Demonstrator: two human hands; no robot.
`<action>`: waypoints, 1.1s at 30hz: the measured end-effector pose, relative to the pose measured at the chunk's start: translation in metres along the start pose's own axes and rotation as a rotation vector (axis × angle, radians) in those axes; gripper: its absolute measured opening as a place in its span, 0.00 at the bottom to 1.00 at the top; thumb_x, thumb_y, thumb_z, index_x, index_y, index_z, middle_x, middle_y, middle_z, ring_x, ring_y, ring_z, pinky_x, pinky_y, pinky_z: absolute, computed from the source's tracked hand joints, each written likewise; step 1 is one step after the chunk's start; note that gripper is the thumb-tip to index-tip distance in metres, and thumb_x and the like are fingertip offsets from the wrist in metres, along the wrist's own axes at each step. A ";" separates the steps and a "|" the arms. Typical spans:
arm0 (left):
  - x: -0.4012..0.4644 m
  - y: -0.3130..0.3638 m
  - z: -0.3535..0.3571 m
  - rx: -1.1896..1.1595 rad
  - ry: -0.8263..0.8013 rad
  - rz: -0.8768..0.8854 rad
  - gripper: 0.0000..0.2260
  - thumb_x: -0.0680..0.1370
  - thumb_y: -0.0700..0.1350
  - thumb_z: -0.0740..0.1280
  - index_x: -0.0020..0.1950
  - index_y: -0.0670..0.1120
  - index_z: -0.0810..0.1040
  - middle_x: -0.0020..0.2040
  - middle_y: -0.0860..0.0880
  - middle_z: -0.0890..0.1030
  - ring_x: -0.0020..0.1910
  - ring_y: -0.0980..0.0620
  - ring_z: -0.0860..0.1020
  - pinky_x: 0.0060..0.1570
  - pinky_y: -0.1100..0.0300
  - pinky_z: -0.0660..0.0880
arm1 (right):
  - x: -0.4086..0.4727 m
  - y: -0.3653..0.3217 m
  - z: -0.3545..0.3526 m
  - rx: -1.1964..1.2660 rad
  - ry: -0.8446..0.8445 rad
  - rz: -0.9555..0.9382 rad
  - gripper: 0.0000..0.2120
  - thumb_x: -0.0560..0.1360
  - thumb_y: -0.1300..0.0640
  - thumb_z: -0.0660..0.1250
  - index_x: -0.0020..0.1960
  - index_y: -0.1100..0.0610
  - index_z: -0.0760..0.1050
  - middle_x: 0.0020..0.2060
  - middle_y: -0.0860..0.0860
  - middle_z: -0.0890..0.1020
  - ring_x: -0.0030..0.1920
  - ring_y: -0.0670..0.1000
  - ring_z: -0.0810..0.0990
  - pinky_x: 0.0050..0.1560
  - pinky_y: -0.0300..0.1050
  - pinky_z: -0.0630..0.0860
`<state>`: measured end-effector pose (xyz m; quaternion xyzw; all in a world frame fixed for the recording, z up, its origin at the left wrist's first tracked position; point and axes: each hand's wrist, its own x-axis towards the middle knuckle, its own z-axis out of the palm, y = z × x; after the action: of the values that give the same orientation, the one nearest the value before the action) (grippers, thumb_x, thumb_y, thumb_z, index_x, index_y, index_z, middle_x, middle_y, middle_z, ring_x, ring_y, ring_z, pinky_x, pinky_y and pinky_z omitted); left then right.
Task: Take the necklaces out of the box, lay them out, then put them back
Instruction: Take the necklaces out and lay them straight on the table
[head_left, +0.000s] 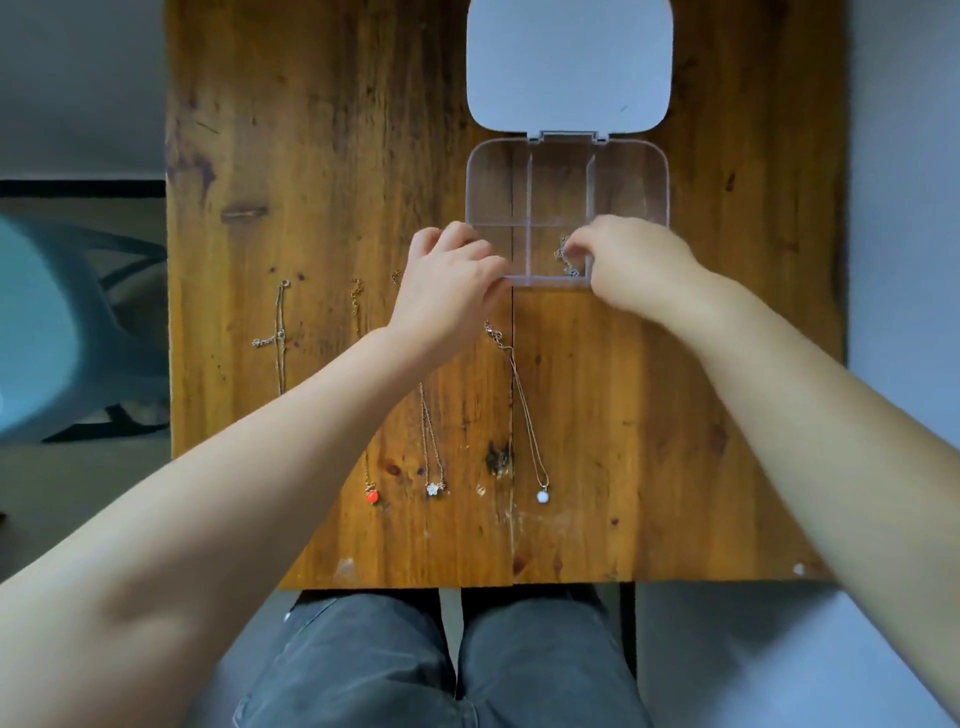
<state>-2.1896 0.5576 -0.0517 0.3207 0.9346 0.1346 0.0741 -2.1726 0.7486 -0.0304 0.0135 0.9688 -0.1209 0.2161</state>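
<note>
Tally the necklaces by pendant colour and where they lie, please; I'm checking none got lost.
On the table, red pendant: 1
On the table, star pendant: 1
On the table, white round pendant: 1
On the table, pendant hidden by the arm: 1
In the box, at the right hand, pendant unseen: 1
Total: 5

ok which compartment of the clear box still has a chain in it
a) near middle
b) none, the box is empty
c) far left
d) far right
a: a silvery chain lies in the near middle compartment of the clear box, right at the fingertips of the right hand, while the far compartments show only bare wood through the plastic.
</note>
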 end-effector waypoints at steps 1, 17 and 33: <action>0.001 0.000 0.000 -0.017 0.007 0.000 0.09 0.79 0.44 0.62 0.53 0.44 0.81 0.51 0.45 0.83 0.58 0.42 0.73 0.61 0.46 0.63 | 0.003 0.000 0.002 -0.075 -0.030 -0.025 0.18 0.75 0.67 0.62 0.63 0.55 0.75 0.58 0.56 0.79 0.52 0.58 0.79 0.43 0.45 0.76; 0.002 0.005 0.002 -0.067 0.024 -0.074 0.10 0.79 0.45 0.62 0.52 0.45 0.82 0.50 0.48 0.83 0.56 0.46 0.72 0.57 0.50 0.63 | 0.012 0.001 -0.013 -0.091 -0.295 -0.126 0.10 0.75 0.56 0.66 0.55 0.55 0.75 0.46 0.53 0.80 0.41 0.49 0.78 0.32 0.36 0.71; 0.022 0.062 -0.045 -0.949 -0.352 -0.142 0.14 0.79 0.51 0.62 0.41 0.44 0.79 0.25 0.57 0.72 0.27 0.60 0.71 0.33 0.70 0.70 | -0.116 0.052 -0.021 1.119 0.221 0.093 0.06 0.73 0.55 0.67 0.48 0.46 0.80 0.36 0.44 0.80 0.33 0.46 0.75 0.35 0.35 0.74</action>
<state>-2.1810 0.6084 0.0089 0.2051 0.7635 0.4827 0.3769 -2.0719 0.8074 0.0249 0.1811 0.7723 -0.6038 0.0787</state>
